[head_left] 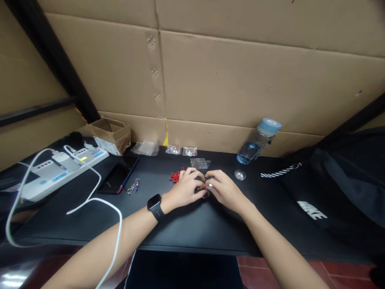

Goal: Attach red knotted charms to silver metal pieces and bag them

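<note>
Over the middle of the black table (171, 237), my left hand (188, 186) and my right hand (222, 188) meet fingertip to fingertip. Between them is a small round shiny piece (206, 195) with a bit of red at its top; both hands pinch it. A dark watch is on my left wrist. Red knotted cords (175, 177) lie beside my left hand's knuckles. Just beyond the fingers is a clear plastic wrapper (200, 163). A clear domed disc (240, 174) rests to the right of my right hand.
Two bagged round pieces (182, 151) and plastic bags (146, 148) lie by the cardboard wall. Leftward are a keychain (136, 186), tablet (118, 175), open box (112, 134) and power strip (64, 172) with white cables. A bottle (257, 142), striped strap (279, 172) and black bag (339, 192) are rightward.
</note>
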`<control>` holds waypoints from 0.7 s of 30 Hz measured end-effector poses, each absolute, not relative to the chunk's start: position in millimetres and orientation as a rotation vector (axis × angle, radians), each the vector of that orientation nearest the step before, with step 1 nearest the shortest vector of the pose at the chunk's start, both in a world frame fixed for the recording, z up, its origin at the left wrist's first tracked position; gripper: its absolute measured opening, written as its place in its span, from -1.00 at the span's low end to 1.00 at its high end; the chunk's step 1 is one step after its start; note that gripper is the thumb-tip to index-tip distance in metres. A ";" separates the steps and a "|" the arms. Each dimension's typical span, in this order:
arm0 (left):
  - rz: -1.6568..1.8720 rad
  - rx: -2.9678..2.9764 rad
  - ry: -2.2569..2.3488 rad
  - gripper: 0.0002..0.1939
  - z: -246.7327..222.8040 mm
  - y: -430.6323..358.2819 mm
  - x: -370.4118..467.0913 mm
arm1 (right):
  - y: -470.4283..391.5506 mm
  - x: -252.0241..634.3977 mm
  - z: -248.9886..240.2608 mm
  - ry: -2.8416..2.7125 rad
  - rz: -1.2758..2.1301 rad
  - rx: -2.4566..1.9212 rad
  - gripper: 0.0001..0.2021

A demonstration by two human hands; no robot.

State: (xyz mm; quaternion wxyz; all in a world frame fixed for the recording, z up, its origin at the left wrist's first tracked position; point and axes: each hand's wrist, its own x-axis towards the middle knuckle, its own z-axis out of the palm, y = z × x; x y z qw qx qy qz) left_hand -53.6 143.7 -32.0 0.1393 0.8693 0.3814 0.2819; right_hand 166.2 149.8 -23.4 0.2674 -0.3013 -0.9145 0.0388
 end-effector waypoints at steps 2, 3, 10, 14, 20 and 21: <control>0.811 2.510 1.111 -0.88 -34.7 145.1 -53.4 | 150.2 166.4 -23.3 -2.457 0.125 -0.826 -0.85; 0.817 2.508 1.121 -0.88 -35.7 146.2 -53.8 | 150.8 166.8 -22.7 -2.451 0.141 -0.833 -0.86; 0.901 2.482 1.212 -0.87 -39.9 151.4 -55.4 | 163.2 186.7 -20.1 -2.376 0.139 -1.109 -0.75; 0.927 2.457 1.235 -0.89 -40.4 150.6 -53.5 | 172.1 200.3 -27.8 -2.430 0.126 -1.287 -0.88; 0.937 2.507 1.290 -0.95 -36.8 148.5 -54.1 | 173.3 197.8 -29.4 -2.383 0.220 -1.272 -0.92; 0.939 2.522 1.299 -0.95 -36.0 148.2 -54.5 | 172.3 195.7 -28.0 -2.340 0.259 -1.251 -0.92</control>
